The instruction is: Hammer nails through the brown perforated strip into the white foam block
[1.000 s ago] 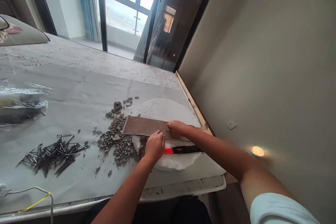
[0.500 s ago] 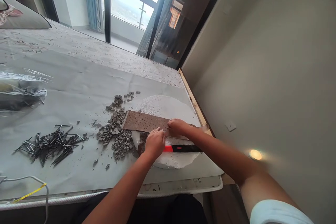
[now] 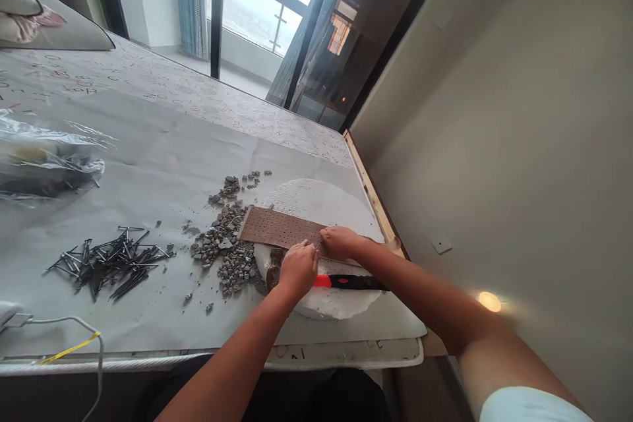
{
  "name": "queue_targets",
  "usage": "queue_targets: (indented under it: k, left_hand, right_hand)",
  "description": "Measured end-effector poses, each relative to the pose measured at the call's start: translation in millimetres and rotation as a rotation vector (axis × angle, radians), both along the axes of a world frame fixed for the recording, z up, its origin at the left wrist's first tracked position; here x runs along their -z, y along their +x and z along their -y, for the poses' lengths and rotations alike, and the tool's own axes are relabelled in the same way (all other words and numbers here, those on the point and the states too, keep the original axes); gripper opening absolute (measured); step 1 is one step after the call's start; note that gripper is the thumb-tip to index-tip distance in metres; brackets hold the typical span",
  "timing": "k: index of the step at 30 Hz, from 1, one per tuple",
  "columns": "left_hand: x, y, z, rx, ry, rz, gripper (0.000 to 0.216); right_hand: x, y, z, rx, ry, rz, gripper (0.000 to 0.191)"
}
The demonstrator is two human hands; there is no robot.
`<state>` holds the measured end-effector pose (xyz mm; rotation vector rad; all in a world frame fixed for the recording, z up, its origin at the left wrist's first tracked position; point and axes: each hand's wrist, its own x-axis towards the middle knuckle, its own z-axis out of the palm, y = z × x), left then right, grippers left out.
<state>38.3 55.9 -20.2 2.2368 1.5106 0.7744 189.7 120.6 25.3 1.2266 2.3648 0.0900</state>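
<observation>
Both hands meet right of centre, over a brown perforated strip point(image 3: 277, 227), flat and rectangular, with small dark holes set in rows. The strip lies slantwise across a white foam disc point(image 3: 324, 196), its left end reaching the rubble and its right part running beneath the right hand. The disc is rounded, with a grainy upper surface and a ragged lower edge.

The left hand point(image 3: 299, 270) has its fingers bunched at the strip's lower edge. The right hand point(image 3: 340, 242) is curled narrow on the strip, just beside the left fingertips. Whether either hand pinches something cannot be told; the gap between them is too small to read.

Below the strip, a hammer point(image 3: 352, 282) lies across the disc: dark, brownish head partly behind the left hand, handle smooth red, then black toward the right.

At centre left, grey rubble point(image 3: 222, 234) spreads in angular, dusty chips. Farther left, dark metal nails point(image 3: 111, 265), slender and straight, form a tangled heap. A crinkled, glossy plastic bag point(image 3: 47, 165) sits at the left edge. Beneath all this runs a smooth grey sheet point(image 3: 163, 145), faintly creased, over a letter-printed mattress point(image 3: 237, 103). A white cable point(image 3: 101, 366) bends at the lower left.
</observation>
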Motion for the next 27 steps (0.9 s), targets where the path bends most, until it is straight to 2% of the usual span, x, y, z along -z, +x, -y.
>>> queue_targets:
  k: [13, 27]
  left_hand:
    - [1.2, 0, 2, -0.001, -0.013, 0.024, 0.029]
    - [-0.4, -6, 1, 0.0, -0.006, 0.033, 0.033]
  right_hand:
    - [3.6, -10, 10, -0.019, 0.067, 0.031, 0.024]
    - [8.2, -15, 7, -0.089, 0.112, 0.008, 0.025]
